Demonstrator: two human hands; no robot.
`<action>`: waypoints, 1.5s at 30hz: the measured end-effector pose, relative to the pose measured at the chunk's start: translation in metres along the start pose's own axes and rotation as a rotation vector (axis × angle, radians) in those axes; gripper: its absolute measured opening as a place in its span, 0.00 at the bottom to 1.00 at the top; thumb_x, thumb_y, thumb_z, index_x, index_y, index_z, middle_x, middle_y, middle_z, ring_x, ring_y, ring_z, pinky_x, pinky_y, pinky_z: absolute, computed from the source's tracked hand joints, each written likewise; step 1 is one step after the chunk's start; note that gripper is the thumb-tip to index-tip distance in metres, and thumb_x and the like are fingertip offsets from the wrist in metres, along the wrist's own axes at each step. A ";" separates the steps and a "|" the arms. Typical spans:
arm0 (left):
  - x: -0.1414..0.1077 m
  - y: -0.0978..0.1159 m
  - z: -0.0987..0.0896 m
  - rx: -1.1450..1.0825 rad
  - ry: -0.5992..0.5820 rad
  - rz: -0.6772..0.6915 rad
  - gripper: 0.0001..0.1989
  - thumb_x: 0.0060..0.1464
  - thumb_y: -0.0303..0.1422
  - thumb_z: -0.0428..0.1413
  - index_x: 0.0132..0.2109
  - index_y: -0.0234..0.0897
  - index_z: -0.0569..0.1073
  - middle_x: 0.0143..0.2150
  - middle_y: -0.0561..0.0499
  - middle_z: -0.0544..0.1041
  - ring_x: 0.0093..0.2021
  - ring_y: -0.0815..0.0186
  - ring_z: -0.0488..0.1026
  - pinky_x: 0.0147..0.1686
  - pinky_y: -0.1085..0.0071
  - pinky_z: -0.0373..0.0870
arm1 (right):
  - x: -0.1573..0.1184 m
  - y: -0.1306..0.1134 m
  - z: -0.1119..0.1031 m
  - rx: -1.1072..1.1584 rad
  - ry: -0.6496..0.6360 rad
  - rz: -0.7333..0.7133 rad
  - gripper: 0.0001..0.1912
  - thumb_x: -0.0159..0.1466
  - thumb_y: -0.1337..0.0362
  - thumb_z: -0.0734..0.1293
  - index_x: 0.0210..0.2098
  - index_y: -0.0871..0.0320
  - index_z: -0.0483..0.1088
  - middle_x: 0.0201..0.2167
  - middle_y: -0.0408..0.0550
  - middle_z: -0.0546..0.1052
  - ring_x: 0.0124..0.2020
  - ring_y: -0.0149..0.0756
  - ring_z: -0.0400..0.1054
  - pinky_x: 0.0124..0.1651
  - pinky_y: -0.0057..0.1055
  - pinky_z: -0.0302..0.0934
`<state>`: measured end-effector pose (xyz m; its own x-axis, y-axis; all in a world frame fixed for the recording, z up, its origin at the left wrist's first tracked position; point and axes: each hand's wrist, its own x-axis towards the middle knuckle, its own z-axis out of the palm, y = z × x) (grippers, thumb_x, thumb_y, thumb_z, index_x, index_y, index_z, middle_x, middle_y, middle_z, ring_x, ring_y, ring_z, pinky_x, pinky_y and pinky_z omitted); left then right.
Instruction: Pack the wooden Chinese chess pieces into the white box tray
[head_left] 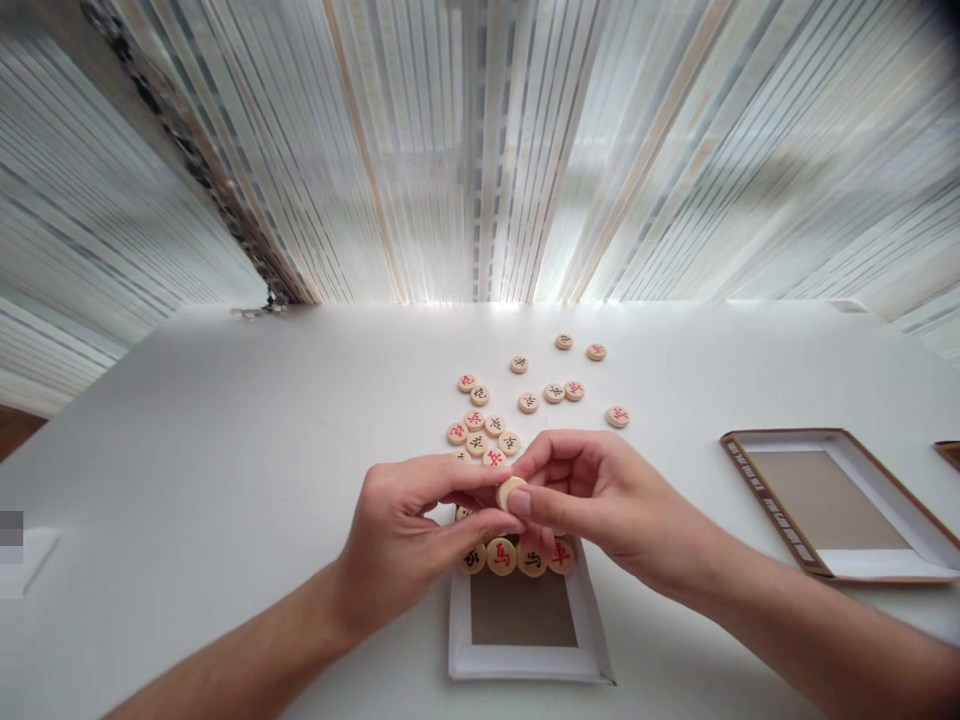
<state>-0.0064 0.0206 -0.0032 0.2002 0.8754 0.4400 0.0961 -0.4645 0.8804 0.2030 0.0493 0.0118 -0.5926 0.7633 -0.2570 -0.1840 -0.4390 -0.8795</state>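
Observation:
Between both hands is one round wooden Chinese chess piece [511, 494], its visible face blank. My left hand [420, 515] closes on it from the left with thumb and fingers. From the right, my right hand [585, 490] pinches it, thumb pressed against its face. Below them stands a shallow white cardboard box tray [529, 663]. A row of chess pieces [502, 557] with red and black characters lies across it. More pieces farther up the box are partly hidden by my hands.
Loose chess pieces [494, 425] lie scattered on the white table [300, 420] beyond my hands. To the right rests a brown-edged box lid [832, 505], inside facing up. Vertical striped blinds [480, 150] hang behind the table, with a bead chain [202, 165] at the left.

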 end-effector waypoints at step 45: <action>0.005 0.004 0.001 -0.294 0.113 -0.361 0.05 0.60 0.28 0.70 0.42 0.40 0.91 0.32 0.48 0.88 0.31 0.68 0.84 0.34 0.79 0.83 | -0.001 -0.003 -0.003 -0.019 -0.001 -0.172 0.17 0.58 0.70 0.84 0.45 0.55 0.85 0.30 0.45 0.86 0.29 0.28 0.80 0.32 0.18 0.73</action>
<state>-0.0045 0.0230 0.0025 0.0957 0.9904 0.0995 -0.1429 -0.0853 0.9861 0.2063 0.0512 0.0133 -0.5546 0.8259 -0.1016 -0.2681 -0.2930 -0.9178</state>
